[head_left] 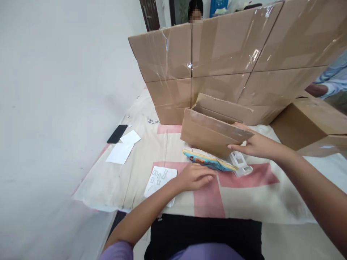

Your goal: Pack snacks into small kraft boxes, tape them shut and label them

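Note:
A small open cardboard box (208,131) stands tilted in front of the taped cardboard partition. My right hand (248,144) grips its right end, thumb on the near side and fingers at the far side. Against the box's lower front rests a blue and yellow package (208,159) with printed lettering. My left hand (196,176) is just in front of that package, fingers stretched to the right and holding nothing; whether it touches the package is unclear. Under my right hand lies a white plastic piece with cut-outs (240,164). Left of my left hand is a paper with drawn digit-like shapes (159,178).
The tall cardboard partition (168,57) closes off the far side. A larger open box (311,122) stands at the right, near another person's sleeve (333,79). A black flat object (117,133) and white papers (120,153) lie left. A person's head shows behind the partition.

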